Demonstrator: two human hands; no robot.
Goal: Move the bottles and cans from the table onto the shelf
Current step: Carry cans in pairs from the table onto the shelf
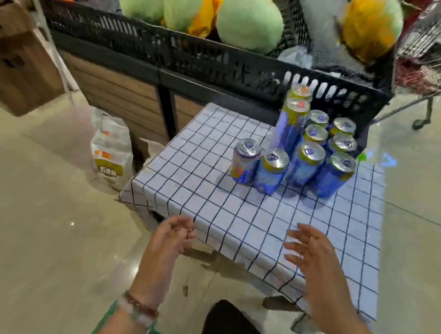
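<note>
Cluster of blue-and-yellow metal drink cans with silver tops [306, 155] stands upright on the far right part of the table with the white cloth checked in dark lines [212, 204]; two taller blue-and-yellow bottles or tall cans [293, 119] stand at the back of the cluster, blur hides which they are. The leftmost can [245, 161] sits a bit apart from the rest, just beside its neighbour. Left hand [172, 236] hovers at the near left edge of the table, fingers loosely curled, grip released, holding nothing; beaded bracelets [138, 309] on its wrist. Right hand [311, 256] hovers over the near side of the cloth, fingers spread and straight, grip released, nothing in it. Both hands well apart from the cans. Behind the table a black slotted plastic crate [194, 54] on a wood-panelled stand holds round pale green melons [249, 24] and yellow fruit [367, 24]. A white printed sack [111, 149] leans on the shiny tan floor left of the table, a brown cardboard box [19, 64] at far left, a wire shopping cart [429, 49] at upper right.
</note>
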